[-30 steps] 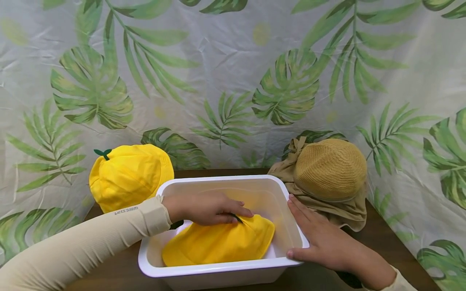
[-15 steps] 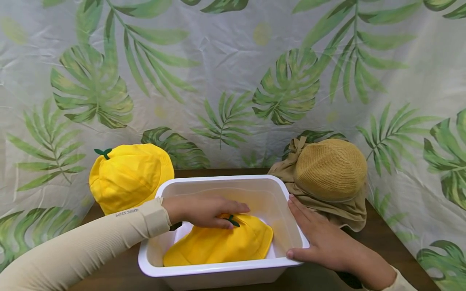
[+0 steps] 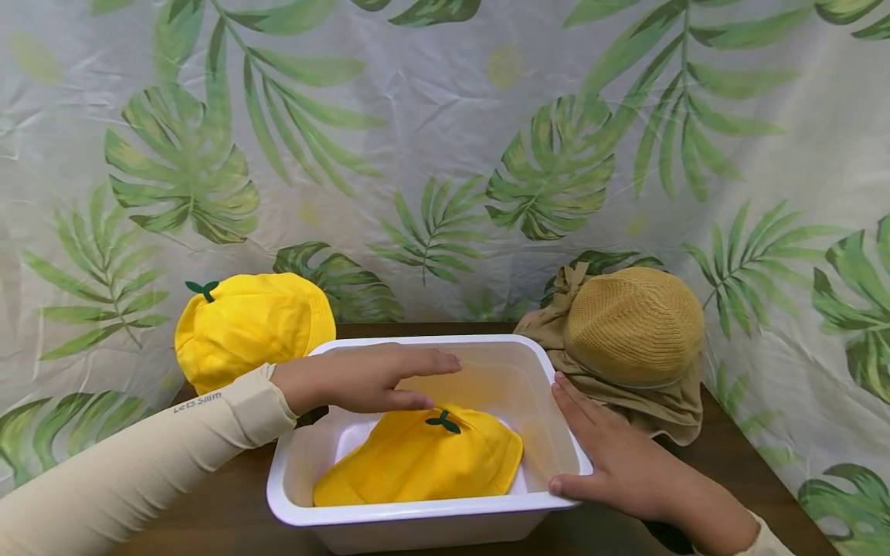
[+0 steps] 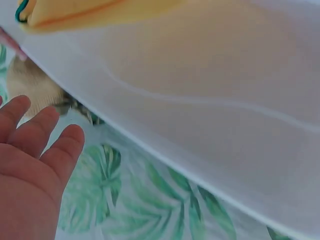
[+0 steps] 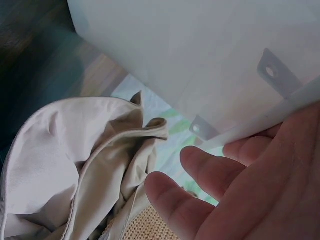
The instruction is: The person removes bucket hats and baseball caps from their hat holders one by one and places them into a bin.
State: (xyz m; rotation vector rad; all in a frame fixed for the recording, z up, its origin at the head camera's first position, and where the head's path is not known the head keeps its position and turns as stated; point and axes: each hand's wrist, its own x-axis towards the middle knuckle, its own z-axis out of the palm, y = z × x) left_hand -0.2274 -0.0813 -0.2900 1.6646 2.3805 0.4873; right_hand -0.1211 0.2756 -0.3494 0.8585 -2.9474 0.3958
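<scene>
A yellow cap with a green sprout on its crown lies inside the white plastic tub. Over the tub's far left part, my left hand extends its fingers, the thumb tip right at the top of the cap. My right hand rests along the tub's right rim with fingers straight, its thumb at the near right corner. In the right wrist view, the fingers of that hand are spread beside the tub's outer wall. The left wrist view shows the left fingers loosely extended and holding nothing.
A second yellow cap with a sprout sits behind the tub on the left. A tan knitted hat with a cloth flap stands at the right. All are on a dark wooden table before a leaf-print curtain.
My left hand has let go of the cap's top, lifting up and to the left, so the green sprout now shows fully. The right hand keeps its place on the rim.
</scene>
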